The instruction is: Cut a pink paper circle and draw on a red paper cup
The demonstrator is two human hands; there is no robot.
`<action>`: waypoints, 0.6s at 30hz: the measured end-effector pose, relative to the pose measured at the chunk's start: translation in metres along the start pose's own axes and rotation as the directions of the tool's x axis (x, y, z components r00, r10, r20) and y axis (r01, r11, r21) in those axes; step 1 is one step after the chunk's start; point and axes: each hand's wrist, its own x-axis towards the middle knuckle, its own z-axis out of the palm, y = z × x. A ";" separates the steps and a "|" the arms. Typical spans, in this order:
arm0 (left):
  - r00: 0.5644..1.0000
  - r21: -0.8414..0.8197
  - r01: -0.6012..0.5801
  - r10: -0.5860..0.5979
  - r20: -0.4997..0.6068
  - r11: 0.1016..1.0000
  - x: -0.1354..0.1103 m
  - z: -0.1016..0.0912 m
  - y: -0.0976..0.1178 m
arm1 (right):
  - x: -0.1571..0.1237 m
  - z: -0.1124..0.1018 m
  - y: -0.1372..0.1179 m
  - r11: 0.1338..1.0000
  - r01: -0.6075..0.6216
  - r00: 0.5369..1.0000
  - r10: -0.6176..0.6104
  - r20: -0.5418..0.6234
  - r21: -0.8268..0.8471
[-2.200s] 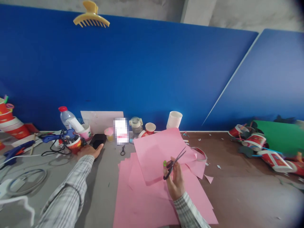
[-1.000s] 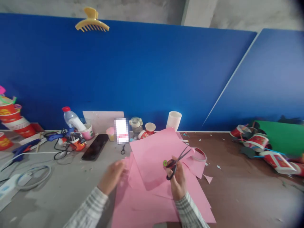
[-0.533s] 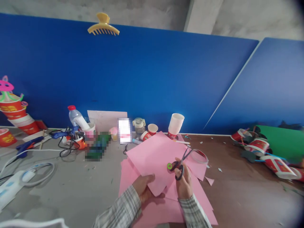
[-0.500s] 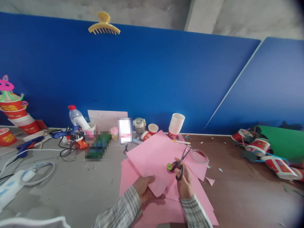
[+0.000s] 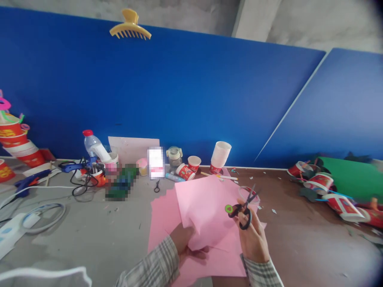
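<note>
My left hand (image 5: pixel 187 243) grips the near edge of a pink paper sheet (image 5: pixel 209 205) and lifts it off a stack of pink sheets (image 5: pixel 163 217) on the table. My right hand (image 5: pixel 253 238) holds black scissors (image 5: pixel 243 205) with a green-ringed handle, blades slightly apart and pointing up and right. The scissors sit just right of the lifted sheet, apart from it.
Along the blue partition (image 5: pixel 191 95) stand a water bottle (image 5: pixel 93 146), paper cups (image 5: pixel 220 154), a jar (image 5: pixel 174 156) and small scissors (image 5: pixel 156 186). Blue glue guns (image 5: pixel 30 181) and cables lie left. Red cups (image 5: pixel 335 191) and green paper (image 5: pixel 356 175) crowd the right.
My left hand left the phone area, came to the pink stack and took hold of a sheet, lifting it. My right hand with the scissors shifted right and slightly nearer.
</note>
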 end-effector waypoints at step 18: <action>0.848 0.307 -0.402 0.477 -0.230 0.863 0.021 -0.024 0.007 | -0.003 0.014 -0.002 0.991 0.077 0.961 -0.103 0.257 0.111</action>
